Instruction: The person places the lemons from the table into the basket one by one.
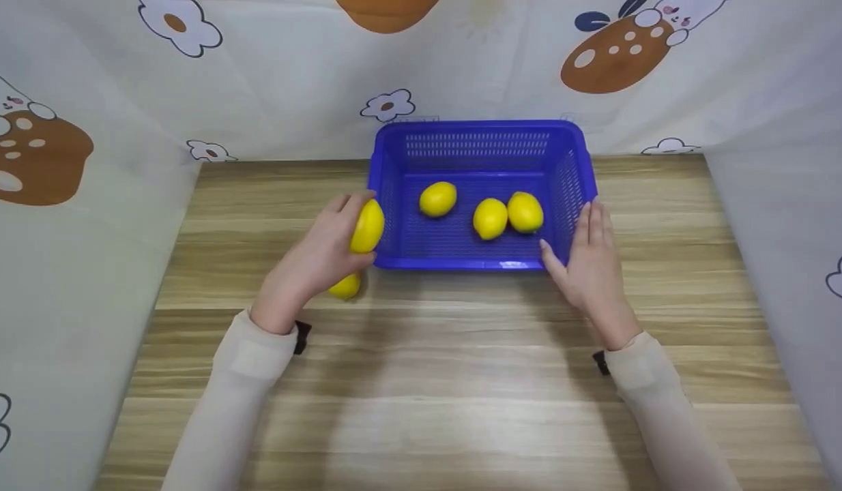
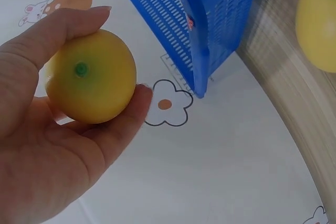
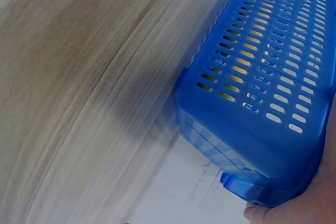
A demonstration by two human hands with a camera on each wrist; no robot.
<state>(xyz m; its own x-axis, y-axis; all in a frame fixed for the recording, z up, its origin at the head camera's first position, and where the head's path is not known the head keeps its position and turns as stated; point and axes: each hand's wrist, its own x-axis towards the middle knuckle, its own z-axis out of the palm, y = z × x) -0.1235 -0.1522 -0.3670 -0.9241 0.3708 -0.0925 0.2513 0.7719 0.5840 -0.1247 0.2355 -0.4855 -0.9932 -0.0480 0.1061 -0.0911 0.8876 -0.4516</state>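
Observation:
A yellow lemon (image 1: 368,226) is gripped by my left hand (image 1: 318,249) at the left rim of a blue plastic basket (image 1: 455,264). In the left wrist view, thumb and fingers curl round that lemon (image 2: 92,77), its green stem end showing. Three lemons lie inside the basket: one lemon (image 1: 438,200) to the left, and a touching pair (image 1: 490,219) right of the middle. Another lemon (image 1: 345,286) rests on the table below my left hand, partly hidden by it. My right hand (image 1: 593,273) rests against the basket's right side, fingers straight along the outer wall and thumb at the front rim.
The wooden table (image 1: 462,382) carries the basket near its back edge. A white cloth (image 1: 278,75) printed with flowers and cartoon animals hangs behind and along both sides. Each wrist has a small black device (image 1: 302,337) at the sleeve cuff.

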